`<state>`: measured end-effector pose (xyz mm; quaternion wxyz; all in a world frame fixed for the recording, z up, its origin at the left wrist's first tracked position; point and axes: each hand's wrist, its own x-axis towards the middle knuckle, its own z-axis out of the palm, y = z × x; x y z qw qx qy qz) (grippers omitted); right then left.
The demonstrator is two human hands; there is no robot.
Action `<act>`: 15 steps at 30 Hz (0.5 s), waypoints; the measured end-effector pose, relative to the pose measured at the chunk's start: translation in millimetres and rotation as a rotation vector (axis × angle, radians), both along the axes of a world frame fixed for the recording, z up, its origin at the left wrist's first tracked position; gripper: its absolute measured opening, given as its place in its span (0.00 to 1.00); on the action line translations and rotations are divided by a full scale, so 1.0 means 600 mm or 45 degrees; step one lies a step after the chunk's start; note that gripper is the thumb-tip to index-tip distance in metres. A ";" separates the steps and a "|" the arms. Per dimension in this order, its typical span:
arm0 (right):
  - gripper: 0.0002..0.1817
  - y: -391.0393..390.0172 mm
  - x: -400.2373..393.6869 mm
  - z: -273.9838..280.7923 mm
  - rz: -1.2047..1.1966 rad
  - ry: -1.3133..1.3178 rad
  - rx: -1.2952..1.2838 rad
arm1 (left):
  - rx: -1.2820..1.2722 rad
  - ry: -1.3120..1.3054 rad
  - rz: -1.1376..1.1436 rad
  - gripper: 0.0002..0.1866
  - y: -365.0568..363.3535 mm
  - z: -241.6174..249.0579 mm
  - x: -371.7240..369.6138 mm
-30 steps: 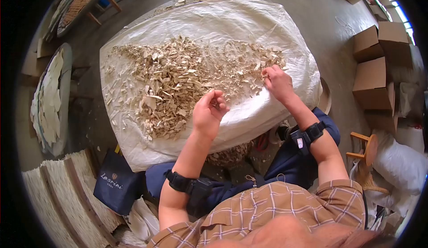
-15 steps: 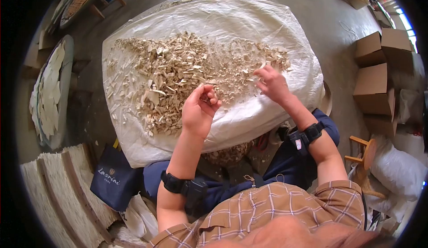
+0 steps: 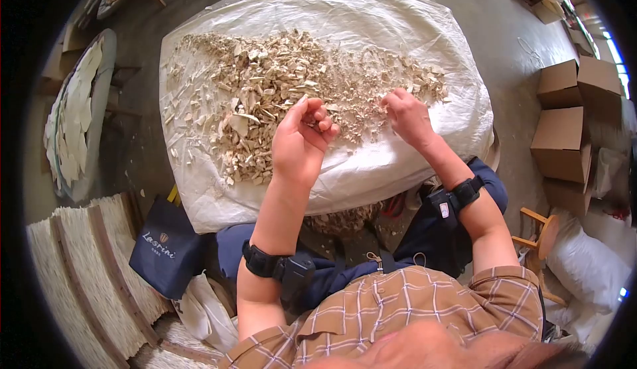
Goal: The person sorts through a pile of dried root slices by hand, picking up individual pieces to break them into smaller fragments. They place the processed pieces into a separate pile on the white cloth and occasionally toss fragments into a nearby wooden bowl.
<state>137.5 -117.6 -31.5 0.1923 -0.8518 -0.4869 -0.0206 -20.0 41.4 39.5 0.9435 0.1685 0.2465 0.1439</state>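
Observation:
A large heap of dried, pale brown-and-white chips (image 3: 265, 80) lies on a white woven sheet (image 3: 458, 120). My left hand (image 3: 302, 143) is palm up over the near edge of the heap, its fingers curled inward. Whatever sits inside those fingers is too small to make out. To the right, my right hand (image 3: 409, 120) is palm down with fingertips bunched together, low over the thinner scatter of small fragments (image 3: 361, 90). Its fingertips hide anything pinched between them.
Open cardboard boxes (image 3: 561, 130) and a wooden stool (image 3: 545, 236) stand on the right. A dark blue bag (image 3: 166, 246) rests at lower left, beside ridged pale panels (image 3: 79, 269). Farther left is a round tray (image 3: 99, 123) with large pale slices. More chips lie under the sheet's near edge.
The whole view has shifted slightly. My right hand has moved a little left and nearer me over the fragments, its fingers drawing together. My left hand stays curled beside the heap.

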 end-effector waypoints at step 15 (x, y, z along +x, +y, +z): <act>0.05 -0.007 0.021 0.002 -0.212 -0.045 0.019 | 0.015 -0.009 0.030 0.09 0.005 0.001 -0.002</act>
